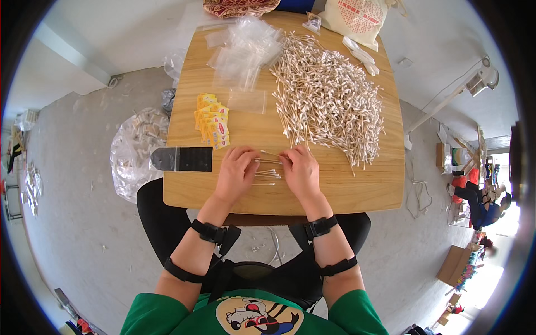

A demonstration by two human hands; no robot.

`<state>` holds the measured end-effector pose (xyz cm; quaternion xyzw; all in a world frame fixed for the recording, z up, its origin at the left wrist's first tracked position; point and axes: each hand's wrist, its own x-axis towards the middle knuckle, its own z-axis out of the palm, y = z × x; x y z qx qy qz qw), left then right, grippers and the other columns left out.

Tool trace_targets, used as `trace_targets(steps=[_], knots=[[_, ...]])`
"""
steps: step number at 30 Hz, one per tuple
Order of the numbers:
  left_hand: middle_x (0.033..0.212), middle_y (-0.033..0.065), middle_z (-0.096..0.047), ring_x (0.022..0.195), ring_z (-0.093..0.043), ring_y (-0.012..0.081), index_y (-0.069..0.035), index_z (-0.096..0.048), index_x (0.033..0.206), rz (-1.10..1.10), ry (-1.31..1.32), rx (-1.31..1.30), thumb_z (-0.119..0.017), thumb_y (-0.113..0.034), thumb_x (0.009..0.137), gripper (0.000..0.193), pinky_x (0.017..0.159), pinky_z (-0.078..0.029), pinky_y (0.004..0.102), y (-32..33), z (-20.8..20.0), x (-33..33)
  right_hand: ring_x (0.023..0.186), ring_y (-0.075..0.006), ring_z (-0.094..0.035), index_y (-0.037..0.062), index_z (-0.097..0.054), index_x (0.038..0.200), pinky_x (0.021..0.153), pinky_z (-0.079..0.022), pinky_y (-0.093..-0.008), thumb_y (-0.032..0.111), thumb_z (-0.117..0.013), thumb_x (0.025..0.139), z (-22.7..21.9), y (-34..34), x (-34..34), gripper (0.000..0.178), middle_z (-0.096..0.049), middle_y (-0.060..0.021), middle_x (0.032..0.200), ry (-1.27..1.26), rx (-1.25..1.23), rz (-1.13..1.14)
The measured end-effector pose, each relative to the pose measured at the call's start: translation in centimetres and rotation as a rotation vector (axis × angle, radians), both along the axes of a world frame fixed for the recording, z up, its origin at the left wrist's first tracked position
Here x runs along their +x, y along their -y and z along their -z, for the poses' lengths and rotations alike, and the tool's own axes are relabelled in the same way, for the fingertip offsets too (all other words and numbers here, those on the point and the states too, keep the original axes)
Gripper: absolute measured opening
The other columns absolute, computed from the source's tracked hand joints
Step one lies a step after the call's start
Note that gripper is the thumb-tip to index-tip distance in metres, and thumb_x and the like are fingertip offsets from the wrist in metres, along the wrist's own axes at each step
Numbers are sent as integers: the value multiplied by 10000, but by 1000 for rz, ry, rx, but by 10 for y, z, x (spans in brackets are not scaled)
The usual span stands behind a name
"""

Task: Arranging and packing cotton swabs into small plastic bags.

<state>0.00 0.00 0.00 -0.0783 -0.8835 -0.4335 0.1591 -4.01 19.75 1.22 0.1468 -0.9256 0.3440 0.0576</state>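
Note:
Both of my hands are low over the near part of the wooden table, facing each other. A few cotton swabs (271,162) span the gap between them. My left hand (237,169) has its fingers curled and pinched at the left ends of the swabs. My right hand (301,170) pinches the right ends between thumb and fingertips. Several loose swabs (267,184) lie on the wood just below, beside the left hand. Beyond my right hand spreads a large heap of cotton swabs (332,95). The exact number held is hidden by the fingers.
Yellow packets (213,120) lie fanned at the left, near a flat black piece with a grey tapered end (181,159). Clear plastic bags (245,50) are piled at the back. A white glove-like item (362,56) and a cloth bag (357,19) sit far right. A filled clear sack (137,151) stands on the floor.

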Motion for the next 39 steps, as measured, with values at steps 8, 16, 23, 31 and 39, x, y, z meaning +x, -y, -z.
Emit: trace_targets(steps=[8, 16, 23, 31, 39], knots=[[980, 86, -669, 942, -621, 308, -57, -701, 871, 88, 63, -83, -751, -26, 779, 110, 839, -506, 404, 3, -9, 16, 826, -314, -642, 81, -728, 863, 696, -521, -420, 67, -725, 833, -14, -4, 24, 34, -630, -81, 863, -4, -39, -188], [975, 90, -674, 940, -632, 297, -28, -707, 866, 113, 170, 108, -772, -31, 786, 103, 814, -521, 387, 6, -11, 15, 828, -325, -658, 79, -728, 937, 683, -533, -429, 62, -710, 857, -1, -12, 26, 84, -656, -102, 914, 41, -205, 0], [958, 103, -673, 868, -650, 293, 2, -697, 882, -2, 379, 363, -758, -12, 807, 98, 753, -546, 374, 3, -16, 12, 829, -332, -661, 104, -717, 967, 692, -542, -441, 93, -694, 873, 0, -5, 18, 97, -638, -98, 878, -30, 31, 35], [925, 94, -652, 844, -636, 300, -37, -708, 907, 0, 69, -21, -758, -15, 803, 117, 745, -522, 385, 4, -1, -16, 805, -320, -654, 97, -708, 920, 678, -535, -428, 86, -713, 844, -1, -1, 29, 77, -634, -86, 864, -45, -33, -50], [1006, 99, -651, 879, -625, 310, -69, -718, 932, 46, -70, -88, -761, -32, 799, 145, 774, -511, 390, -3, -7, -4, 813, -291, -648, 104, -679, 862, 669, -528, -409, 68, -730, 796, -8, -1, 40, 91, -615, -68, 849, -57, 28, -154]])
